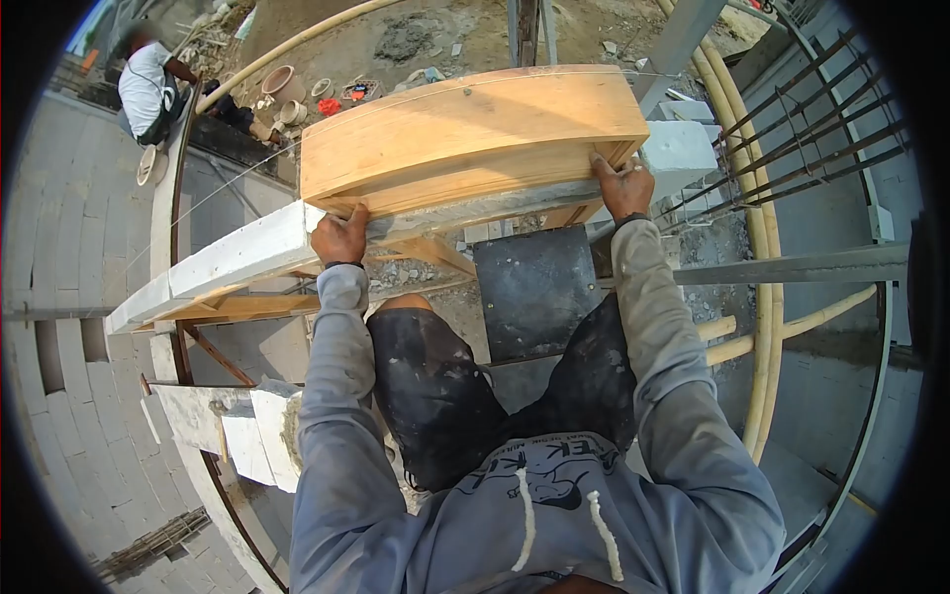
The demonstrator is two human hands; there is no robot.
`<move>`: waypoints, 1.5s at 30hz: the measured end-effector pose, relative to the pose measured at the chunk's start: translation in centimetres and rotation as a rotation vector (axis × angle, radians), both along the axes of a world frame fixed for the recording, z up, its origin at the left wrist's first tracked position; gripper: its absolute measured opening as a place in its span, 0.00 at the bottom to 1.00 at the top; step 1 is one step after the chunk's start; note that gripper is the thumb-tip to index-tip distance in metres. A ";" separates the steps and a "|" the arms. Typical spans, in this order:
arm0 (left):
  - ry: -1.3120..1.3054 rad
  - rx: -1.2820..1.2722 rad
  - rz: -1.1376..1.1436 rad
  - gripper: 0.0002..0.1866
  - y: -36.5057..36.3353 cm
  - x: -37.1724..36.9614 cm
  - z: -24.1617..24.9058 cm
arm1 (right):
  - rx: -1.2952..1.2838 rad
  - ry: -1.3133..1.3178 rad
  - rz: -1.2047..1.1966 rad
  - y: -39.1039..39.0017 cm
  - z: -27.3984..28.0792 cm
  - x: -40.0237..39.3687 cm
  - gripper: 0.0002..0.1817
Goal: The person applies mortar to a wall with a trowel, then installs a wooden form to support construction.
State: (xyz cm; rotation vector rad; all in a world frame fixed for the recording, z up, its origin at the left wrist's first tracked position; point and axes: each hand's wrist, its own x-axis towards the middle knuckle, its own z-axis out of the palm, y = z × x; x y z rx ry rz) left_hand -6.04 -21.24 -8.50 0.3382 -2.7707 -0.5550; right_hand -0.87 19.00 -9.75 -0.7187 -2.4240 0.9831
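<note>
A long wooden box (475, 119) spans the grey ledge (475, 203), between the row of white blocks (237, 243) on the left and a single white block (678, 153) on the right. The blocks on both sides are down, and the box lies lined up with the gap between them, its left end at or very near the end of the row. What seems unfinished is its seating: both hands are on it, nothing visible fastens it, and whether the ledge bears its full weight I cannot tell. Its long axis runs left to right across the person's front, following the ledge, with the right end slightly higher in view. The broad, gently curved face is turned up and away, while the recessed side opens toward the person's lap. The left hand (340, 236) has its fingers closed on the near left corner; the right hand (623, 186) grips the near edge by the right end, thumb against the wood. A thin string (233, 183) runs in from the left toward the box.
</note>
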 end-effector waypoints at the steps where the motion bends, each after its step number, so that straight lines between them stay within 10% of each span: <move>1: 0.008 0.003 -0.008 0.25 0.1 0.1 0.0 | 0.003 0.008 -0.008 0.0 0.1 0.0 0.24; 45: -0.023 0.121 0.047 0.31 0.5 2.6 0.1 | -0.318 0.252 0.042 -0.1 -1.9 0.8 0.19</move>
